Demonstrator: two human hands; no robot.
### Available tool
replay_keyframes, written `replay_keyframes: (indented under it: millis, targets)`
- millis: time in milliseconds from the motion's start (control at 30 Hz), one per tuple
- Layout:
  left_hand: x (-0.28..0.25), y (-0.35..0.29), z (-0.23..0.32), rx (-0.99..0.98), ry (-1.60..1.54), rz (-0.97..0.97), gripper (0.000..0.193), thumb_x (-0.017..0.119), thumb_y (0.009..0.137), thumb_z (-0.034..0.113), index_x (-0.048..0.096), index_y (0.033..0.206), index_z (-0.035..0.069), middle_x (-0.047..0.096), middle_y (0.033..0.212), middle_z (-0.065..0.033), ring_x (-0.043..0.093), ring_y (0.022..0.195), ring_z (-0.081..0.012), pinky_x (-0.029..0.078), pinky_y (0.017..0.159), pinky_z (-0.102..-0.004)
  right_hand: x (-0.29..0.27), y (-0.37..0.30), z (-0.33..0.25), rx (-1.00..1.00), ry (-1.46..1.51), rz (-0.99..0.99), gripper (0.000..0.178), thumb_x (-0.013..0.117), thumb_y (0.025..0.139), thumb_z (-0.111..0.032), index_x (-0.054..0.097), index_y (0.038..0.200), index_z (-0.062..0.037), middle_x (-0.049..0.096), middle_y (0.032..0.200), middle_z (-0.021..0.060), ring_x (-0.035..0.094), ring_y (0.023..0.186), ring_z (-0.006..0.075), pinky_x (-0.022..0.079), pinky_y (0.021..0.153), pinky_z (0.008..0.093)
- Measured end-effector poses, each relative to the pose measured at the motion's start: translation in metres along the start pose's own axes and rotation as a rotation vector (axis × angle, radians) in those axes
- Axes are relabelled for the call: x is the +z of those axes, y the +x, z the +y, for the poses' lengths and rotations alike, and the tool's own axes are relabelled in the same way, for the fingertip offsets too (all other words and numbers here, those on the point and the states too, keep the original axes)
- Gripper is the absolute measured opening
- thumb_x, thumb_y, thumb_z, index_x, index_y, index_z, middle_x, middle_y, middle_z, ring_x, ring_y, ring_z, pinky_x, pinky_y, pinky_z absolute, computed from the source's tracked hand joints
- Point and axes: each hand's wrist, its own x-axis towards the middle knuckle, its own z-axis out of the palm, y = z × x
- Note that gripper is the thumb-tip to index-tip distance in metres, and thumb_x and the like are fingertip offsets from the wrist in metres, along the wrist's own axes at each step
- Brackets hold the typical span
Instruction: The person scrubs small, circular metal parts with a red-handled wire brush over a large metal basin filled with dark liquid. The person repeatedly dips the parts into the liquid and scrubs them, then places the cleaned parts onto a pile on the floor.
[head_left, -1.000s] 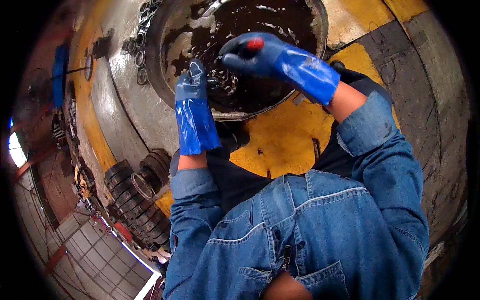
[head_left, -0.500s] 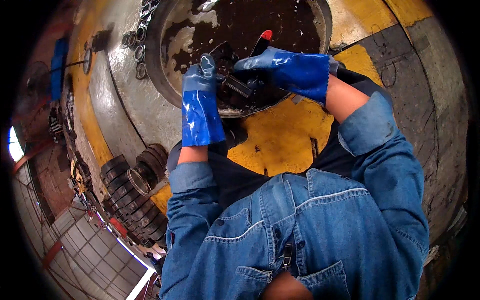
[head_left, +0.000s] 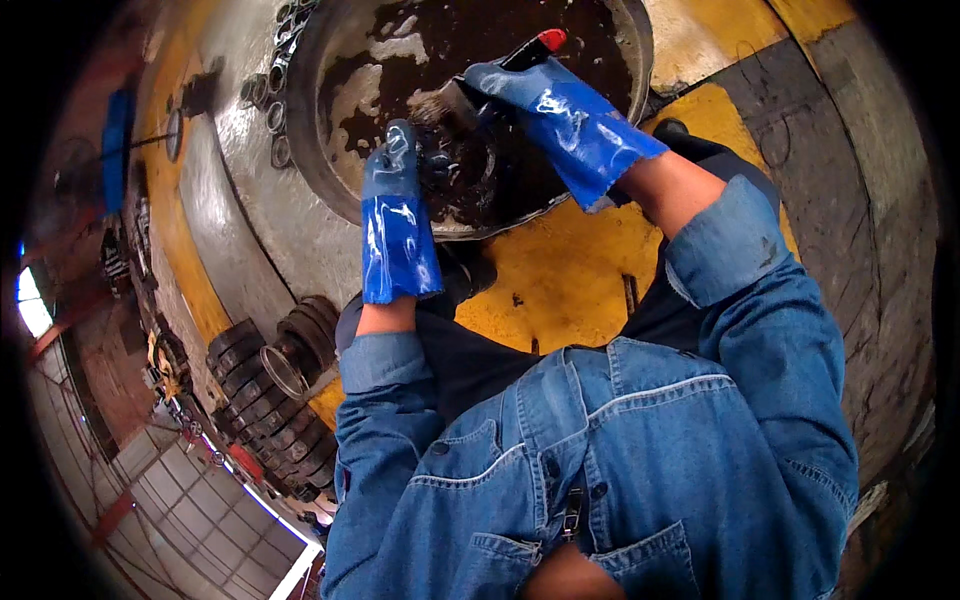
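Both my hands wear blue rubber gloves and are over a round metal tub (head_left: 308, 120) of dark, oily liquid. My right hand (head_left: 520, 90) is closed round a paintbrush (head_left: 535, 50) with a black, red-tipped handle. Its wet bristles point left, over a dark, oily metal part (head_left: 478, 175). My left hand (head_left: 395, 165) grips that part at its left side, thumb on top. The part has a curved, ring-like edge; liquid, shine and the gloves hide its full shape.
Several metal rings (head_left: 276, 118) lie left of the tub. Stacked dark ribbed cylinders (head_left: 265, 400) and a flanged round part (head_left: 288, 368) stand at the lower left. Beneath the tub's near edge is yellow-painted floor (head_left: 550, 280); worn dark plates (head_left: 800, 150) lie at right.
My right hand has moved up and slightly left, bringing the brush bristles into view over the part. The metal part appears turned in my left hand, which has dropped slightly.
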Motion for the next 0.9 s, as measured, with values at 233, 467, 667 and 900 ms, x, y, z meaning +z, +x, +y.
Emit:
replay_keyframes:
  millis: [233,467,667,900]
  targets:
    - [0.007,-0.005,0.004,-0.029,-0.061,-0.093,0.065,0.056,0.106,0.062,0.075,0.109,0.000,0.076,0.090,-0.0077,0.067,0.077,-0.0164,0.055,0.068,-0.0326,-0.027,0.031,0.013,0.426,-0.532,0.222,0.040,0.067,0.100,-0.042,0.078,0.103,-0.0035,0.077,0.094,0.0136,0.071,0.087,0.0236,0.055,0.081,0.0404]
    - [0.003,0.016,-0.022,-0.115,-0.115,-0.127,0.064,0.052,0.110,0.057,0.074,0.115,-0.003,0.076,0.096,-0.0083,0.066,0.081,-0.0171,0.055,0.076,-0.0327,0.011,0.004,0.015,-0.251,-0.406,-0.002,0.036,0.055,0.100,-0.004,0.067,0.134,-0.0068,0.075,0.118,0.0213,0.071,0.112,0.0388,0.055,0.096,0.0434]
    - [0.005,-0.012,0.007,-0.017,-0.092,-0.171,0.063,0.050,0.111,0.054,0.073,0.120,-0.004,0.077,0.101,-0.0098,0.069,0.087,-0.0173,0.056,0.080,-0.0327,0.015,-0.041,-0.010,-0.190,-0.348,-0.250,0.032,0.052,0.101,0.000,0.072,0.126,-0.0083,0.074,0.104,0.0172,0.072,0.091,0.0300,0.057,0.081,0.0377]
    - [0.001,-0.014,0.012,-0.021,-0.113,-0.207,0.062,0.042,0.115,0.049,0.071,0.130,-0.004,0.079,0.117,-0.0129,0.073,0.103,-0.0206,0.057,0.092,-0.0338,-0.001,-0.024,-0.002,0.400,-0.579,-0.146,0.042,0.073,0.091,-0.045,0.078,0.101,-0.0045,0.073,0.085,0.0105,0.067,0.080,0.0215,0.053,0.078,0.0373]
